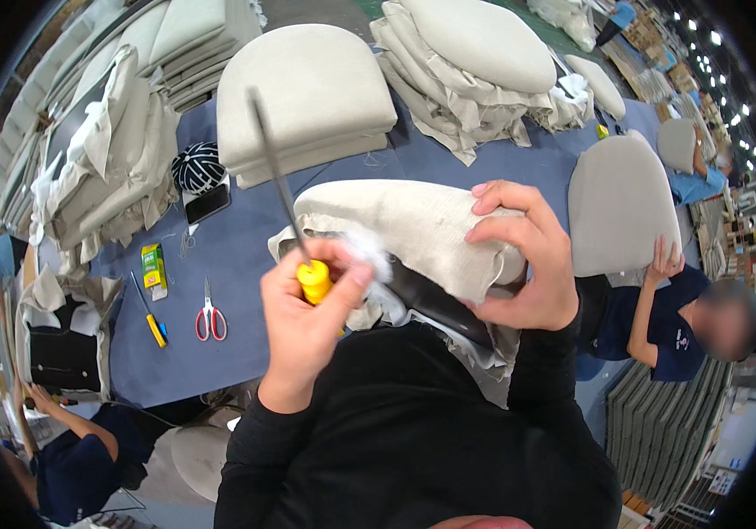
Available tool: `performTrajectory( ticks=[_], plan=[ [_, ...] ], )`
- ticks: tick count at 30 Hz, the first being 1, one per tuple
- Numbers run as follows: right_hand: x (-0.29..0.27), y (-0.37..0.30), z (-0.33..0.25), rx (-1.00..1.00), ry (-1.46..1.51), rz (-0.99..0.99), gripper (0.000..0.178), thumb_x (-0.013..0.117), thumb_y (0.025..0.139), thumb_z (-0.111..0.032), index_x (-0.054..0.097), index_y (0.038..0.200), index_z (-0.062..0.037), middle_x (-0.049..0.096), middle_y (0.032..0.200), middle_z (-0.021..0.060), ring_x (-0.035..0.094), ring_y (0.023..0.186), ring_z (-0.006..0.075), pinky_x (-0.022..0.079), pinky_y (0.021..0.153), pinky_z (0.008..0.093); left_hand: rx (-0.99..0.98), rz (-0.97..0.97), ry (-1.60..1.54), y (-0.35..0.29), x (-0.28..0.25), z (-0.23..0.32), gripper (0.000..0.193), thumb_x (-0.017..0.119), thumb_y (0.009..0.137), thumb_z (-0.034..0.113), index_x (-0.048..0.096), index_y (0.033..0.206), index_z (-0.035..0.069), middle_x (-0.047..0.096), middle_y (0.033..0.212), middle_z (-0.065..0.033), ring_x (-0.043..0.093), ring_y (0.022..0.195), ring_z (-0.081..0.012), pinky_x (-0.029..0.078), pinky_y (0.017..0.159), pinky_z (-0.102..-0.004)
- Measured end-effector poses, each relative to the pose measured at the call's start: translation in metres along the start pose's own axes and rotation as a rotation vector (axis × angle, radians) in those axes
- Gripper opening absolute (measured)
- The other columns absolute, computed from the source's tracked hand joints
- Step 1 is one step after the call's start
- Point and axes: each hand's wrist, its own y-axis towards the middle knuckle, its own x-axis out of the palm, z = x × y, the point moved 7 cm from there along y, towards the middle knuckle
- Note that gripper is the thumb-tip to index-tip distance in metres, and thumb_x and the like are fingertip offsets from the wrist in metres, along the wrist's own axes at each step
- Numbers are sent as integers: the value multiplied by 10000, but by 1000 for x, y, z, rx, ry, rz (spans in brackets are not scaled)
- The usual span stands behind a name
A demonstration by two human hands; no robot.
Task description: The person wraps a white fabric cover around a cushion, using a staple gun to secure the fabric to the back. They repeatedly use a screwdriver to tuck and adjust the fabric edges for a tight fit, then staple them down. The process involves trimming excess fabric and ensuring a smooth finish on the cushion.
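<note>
My left hand [303,331] is closed round the yellow handle of a screwdriver-like tool [313,280], whose long dark shaft points up and away. A tuft of white stuffing [362,249] lies at the fingers of that hand; whether they pinch it is unclear. Just right of it, a beige fabric-covered cushion [395,207] stands tilted against my body, with its dark underside panel [439,304] facing me. My right hand [532,264] grips the cushion's right end, fingers over the fabric and thumb beneath.
On the blue-grey table [219,370] lie red-handled scissors [210,317], a second yellow-handled tool [150,317], a green-yellow box [154,269] and a phone [208,203]. Cushion stacks [307,97] line the far side. At right, a co-worker [651,317] holds a cushion [620,207]; another works lower left.
</note>
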Motion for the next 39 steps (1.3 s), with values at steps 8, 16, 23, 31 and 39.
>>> performTrajectory(
  ticks=[8, 16, 23, 31, 39],
  plan=[
    [-12, 16, 19, 272, 17, 173, 115, 743, 903, -12, 700, 805, 30, 697, 802, 113, 690, 782, 218, 521, 735, 320, 136, -216, 209, -5, 42, 6, 133, 807, 922, 22, 720, 1018, -5, 698, 825, 17, 597, 757, -24, 494, 675, -230],
    [9, 19, 11, 93, 125, 90, 122, 796, 824, 8, 706, 904, 20, 765, 975, 134, 759, 987, 258, 559, 903, 341, 203, -221, 558, 27, 65, 24, 131, 780, 893, 35, 716, 1005, 13, 721, 864, -59, 683, 762, -134, 537, 732, -272],
    [-8, 6, 44, 182, 243, 154, 126, 798, 823, 21, 707, 910, 18, 769, 1046, 154, 758, 1072, 295, 559, 980, 400, 321, -213, 657, -10, 22, 5, 127, 769, 960, 91, 736, 1068, 32, 677, 800, -111, 639, 668, -256, 477, 615, -350],
    [-8, 4, 54, 231, 293, 162, 108, 800, 855, 15, 746, 948, 22, 767, 1090, 151, 741, 1114, 303, 537, 1020, 407, 290, -187, 835, -15, 15, 0, 117, 773, 962, 112, 787, 1060, 50, 688, 756, -96, 642, 610, -250, 487, 572, -351],
    [-7, 10, 50, 77, 378, 57, 114, 804, 853, 25, 788, 965, 14, 743, 1168, 144, 706, 1163, 289, 519, 1043, 414, 252, -210, 860, -8, 13, -1, 139, 767, 972, 133, 794, 1087, 59, 700, 763, -102, 651, 608, -273, 495, 564, -365]
  ],
)
